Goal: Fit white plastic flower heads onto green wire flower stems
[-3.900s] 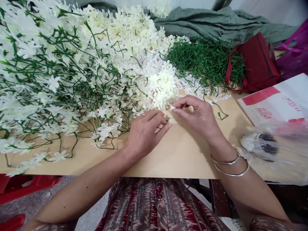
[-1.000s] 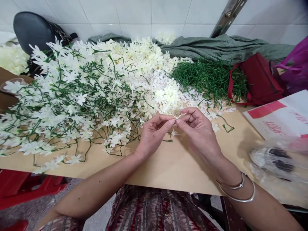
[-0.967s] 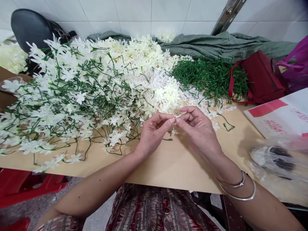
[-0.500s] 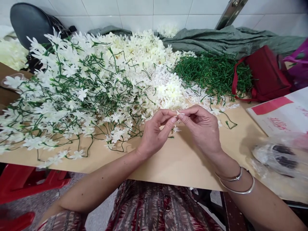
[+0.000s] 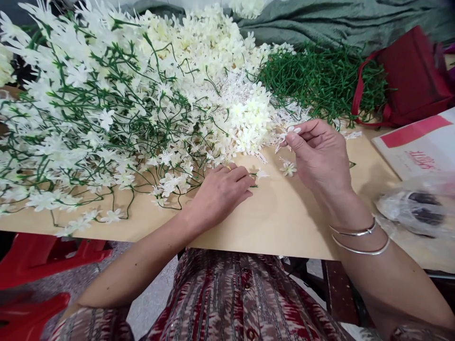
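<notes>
My right hand [image 5: 322,154] is raised over the table, its thumb and index finger pinching a small white artificial flower [image 5: 293,130]. Palm down on the tabletop, my left hand [image 5: 223,192] has bent fingers whose tips are mostly hidden. Just past those fingers are a short green stem end [image 5: 254,185] and a small white blossom [image 5: 262,174]. Below the right fingertips a loose cream flower [image 5: 287,168] lies on the table. Left of my hands spreads a large heap of white flowers on green wire stems [image 5: 142,109].
A pile of bare green stems [image 5: 323,85] lies at the back right, beside a dark red bag [image 5: 408,76]. Cream blossoms [image 5: 250,118] are heaped centrally. A printed white bag [image 5: 423,147] and a clear plastic bag [image 5: 419,208] occupy the right. Red stools [image 5: 53,260] stand below left.
My hands, together at a small white piece before, are now apart. The left has lowered to the table; the right has moved right, still holding a flower. The view has tilted down.
</notes>
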### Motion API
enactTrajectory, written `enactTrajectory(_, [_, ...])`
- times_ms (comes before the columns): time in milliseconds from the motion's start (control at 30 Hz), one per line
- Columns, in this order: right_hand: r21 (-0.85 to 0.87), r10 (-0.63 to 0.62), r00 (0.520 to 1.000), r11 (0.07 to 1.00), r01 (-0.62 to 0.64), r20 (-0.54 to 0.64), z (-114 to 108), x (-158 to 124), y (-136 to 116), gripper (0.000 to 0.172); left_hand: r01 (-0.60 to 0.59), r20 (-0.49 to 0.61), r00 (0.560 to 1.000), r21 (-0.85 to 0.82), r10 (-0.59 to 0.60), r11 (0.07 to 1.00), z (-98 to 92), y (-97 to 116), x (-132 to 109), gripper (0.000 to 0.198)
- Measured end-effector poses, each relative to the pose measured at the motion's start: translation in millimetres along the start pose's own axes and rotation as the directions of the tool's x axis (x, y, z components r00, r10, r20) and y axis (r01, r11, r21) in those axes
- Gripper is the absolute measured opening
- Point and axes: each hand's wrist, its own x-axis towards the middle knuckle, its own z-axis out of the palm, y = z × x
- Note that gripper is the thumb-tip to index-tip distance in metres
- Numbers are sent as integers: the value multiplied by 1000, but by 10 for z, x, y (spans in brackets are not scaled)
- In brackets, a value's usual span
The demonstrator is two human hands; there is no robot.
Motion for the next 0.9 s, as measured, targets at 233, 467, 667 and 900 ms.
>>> enactTrajectory(233, [168, 79, 983, 980, -107, 163, -17, 18, -136, 31, -35, -69, 997, -112, 28, 993, 156, -3, 71, 16])
enactTrajectory(467, [421, 227, 878, 808, -412, 422, -36, -30, -270, 45, 39, -186, 935, -790, -300, 612, 15, 58, 80, 17])
enactTrajectory(667, [413, 219, 817, 776, -477, 533, -64, -50, -331, 43, 108, -32, 906, -946, -422, 305, 53, 78, 118, 23])
enactTrajectory(900, [287, 286, 747, 795, -534, 600, -37, -80, -358, 42, 104, -44, 875, -956, -483, 275, 149, 40, 132, 26])
